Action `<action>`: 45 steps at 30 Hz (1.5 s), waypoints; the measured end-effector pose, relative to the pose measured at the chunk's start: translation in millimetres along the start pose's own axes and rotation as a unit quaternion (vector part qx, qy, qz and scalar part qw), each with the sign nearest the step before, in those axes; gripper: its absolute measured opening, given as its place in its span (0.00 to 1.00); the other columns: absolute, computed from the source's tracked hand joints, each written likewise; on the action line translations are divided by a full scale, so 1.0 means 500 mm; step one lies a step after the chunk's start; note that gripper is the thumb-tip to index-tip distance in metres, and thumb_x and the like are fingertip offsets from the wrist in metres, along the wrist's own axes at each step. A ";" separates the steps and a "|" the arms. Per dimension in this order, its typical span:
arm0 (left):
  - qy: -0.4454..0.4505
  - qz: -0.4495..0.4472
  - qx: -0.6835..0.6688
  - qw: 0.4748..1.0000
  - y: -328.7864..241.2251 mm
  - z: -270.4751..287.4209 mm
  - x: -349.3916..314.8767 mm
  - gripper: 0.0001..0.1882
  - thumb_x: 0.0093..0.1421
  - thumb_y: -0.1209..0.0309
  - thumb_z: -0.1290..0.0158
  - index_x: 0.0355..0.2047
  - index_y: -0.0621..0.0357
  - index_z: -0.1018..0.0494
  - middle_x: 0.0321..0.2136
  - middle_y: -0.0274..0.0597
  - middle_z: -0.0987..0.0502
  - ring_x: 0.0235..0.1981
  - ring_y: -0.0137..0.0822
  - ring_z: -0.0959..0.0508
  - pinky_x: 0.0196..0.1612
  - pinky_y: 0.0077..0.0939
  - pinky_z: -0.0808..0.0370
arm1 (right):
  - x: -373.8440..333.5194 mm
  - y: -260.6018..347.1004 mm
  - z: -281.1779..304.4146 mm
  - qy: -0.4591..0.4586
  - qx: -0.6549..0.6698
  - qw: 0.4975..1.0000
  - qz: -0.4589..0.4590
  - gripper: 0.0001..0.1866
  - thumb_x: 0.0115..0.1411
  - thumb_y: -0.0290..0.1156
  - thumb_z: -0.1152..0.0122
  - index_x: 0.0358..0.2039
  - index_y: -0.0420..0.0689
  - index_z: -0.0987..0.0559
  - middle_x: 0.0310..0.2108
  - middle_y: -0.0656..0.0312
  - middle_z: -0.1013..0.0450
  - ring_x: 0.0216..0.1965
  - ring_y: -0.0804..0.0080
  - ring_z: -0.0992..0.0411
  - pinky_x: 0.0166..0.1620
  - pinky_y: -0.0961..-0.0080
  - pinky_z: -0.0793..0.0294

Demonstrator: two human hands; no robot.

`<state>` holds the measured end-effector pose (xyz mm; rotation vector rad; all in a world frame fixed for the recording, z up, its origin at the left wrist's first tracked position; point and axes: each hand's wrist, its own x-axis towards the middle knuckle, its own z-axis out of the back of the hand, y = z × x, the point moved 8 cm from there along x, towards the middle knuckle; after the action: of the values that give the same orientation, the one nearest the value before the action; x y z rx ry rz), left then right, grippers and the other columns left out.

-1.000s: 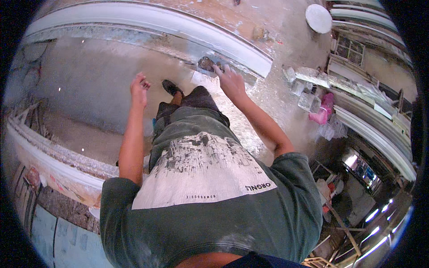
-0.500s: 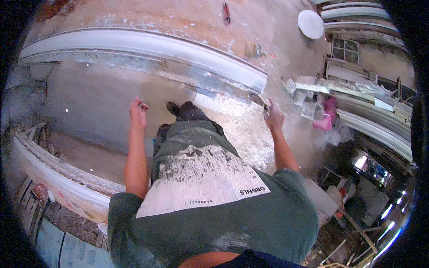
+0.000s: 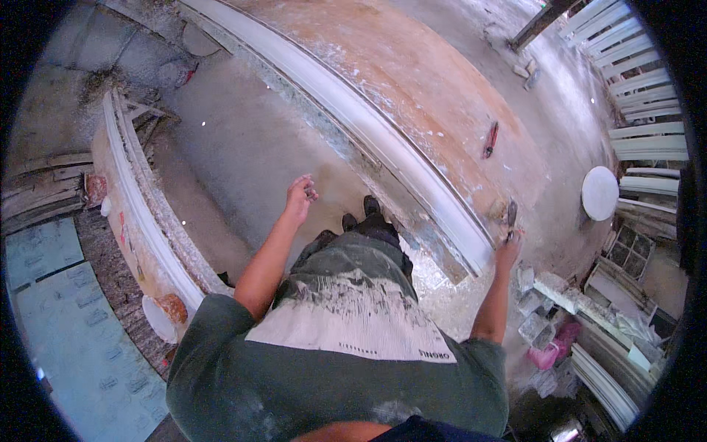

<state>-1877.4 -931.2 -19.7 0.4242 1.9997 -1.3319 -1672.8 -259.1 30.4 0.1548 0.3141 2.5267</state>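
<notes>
My right hand (image 3: pixel 508 247) is closed around what looks like a small trowel (image 3: pixel 512 214), its dark narrow blade pointing away from me. It is just past the near right end of a long white moulding (image 3: pixel 390 132) that runs along the edge of a brown, plaster-spotted work surface (image 3: pixel 442 96). My left hand (image 3: pixel 300 197) hangs in the air in front of my body, fingers loosely bent and apart. Nothing shows in it, and pale residue marks the fingertips. On the work surface beyond the moulding lies a red-and-dark hand tool (image 3: pixel 490 140).
A second bench with a white moulded edge (image 3: pixel 140 191) stands at left, beside a tipped white container (image 3: pixel 166 317) and pale blue panels (image 3: pixel 88 324). A white round disc (image 3: pixel 600 193), a pink bag (image 3: pixel 549 353) and stacked white strips (image 3: pixel 604 383) are at right.
My view and body have turned, so the moulding now slants down to the right. My right hand with the trowel has gone from beside the moulding's end to beyond it. My left hand stays free.
</notes>
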 end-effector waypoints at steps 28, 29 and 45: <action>0.045 0.060 0.046 0.996 0.004 -0.127 0.028 0.19 0.59 0.62 0.46 0.48 0.55 0.31 0.32 0.32 0.33 0.31 0.31 0.32 0.39 0.29 0.30 | -0.198 0.341 -0.020 0.357 0.233 0.904 0.008 0.16 0.61 0.36 0.43 0.47 0.41 0.23 0.23 0.54 0.25 0.24 0.74 0.32 0.30 0.71 0.30; 0.038 0.057 0.041 0.997 0.011 -0.113 0.026 0.19 0.59 0.62 0.46 0.48 0.55 0.30 0.32 0.32 0.33 0.31 0.31 0.32 0.38 0.29 0.30 | -0.198 0.360 -0.028 0.355 0.223 0.908 0.015 0.16 0.61 0.36 0.42 0.47 0.41 0.23 0.24 0.52 0.25 0.24 0.74 0.32 0.30 0.72 0.30; -0.035 -0.038 -0.056 0.997 -0.049 0.046 -0.015 0.13 0.61 0.64 0.50 0.44 0.53 0.29 0.30 0.32 0.31 0.28 0.29 0.31 0.34 0.28 0.28 | 0.160 0.127 -0.094 0.085 -0.010 0.996 -0.017 0.23 0.54 0.47 0.40 0.37 0.37 0.25 0.32 0.41 0.26 0.38 0.42 0.27 0.41 0.53 0.30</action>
<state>-1878.5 -961.3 -3.3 0.2477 2.0377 -1.2543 -1781.1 -273.7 4.5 -0.0718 0.3561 2.5132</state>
